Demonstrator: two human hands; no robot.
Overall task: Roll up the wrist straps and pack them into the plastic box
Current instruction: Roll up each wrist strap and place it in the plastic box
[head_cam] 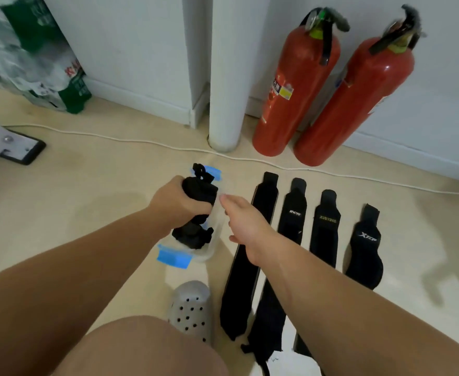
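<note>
A clear plastic box (214, 240) with blue clips stands on the floor at centre. A rolled black strap (193, 236) lies inside it near the front end. My left hand (174, 203) is closed around another rolled black wrist strap (199, 189), held over the box's far half. My right hand (246, 223) hovers just right of the box with fingers apart, holding nothing. To the right, several black wrist straps (327, 229) lie flat and unrolled side by side on the floor; my right forearm covers parts of two of them.
Two red fire extinguishers (298, 85) lean at the wall behind the straps, beside a white pipe (227, 77). A white cable (141, 142) runs across the floor. A grey perforated clog (191, 308) and my knee are at the bottom. A printed bag (27, 50) stands far left.
</note>
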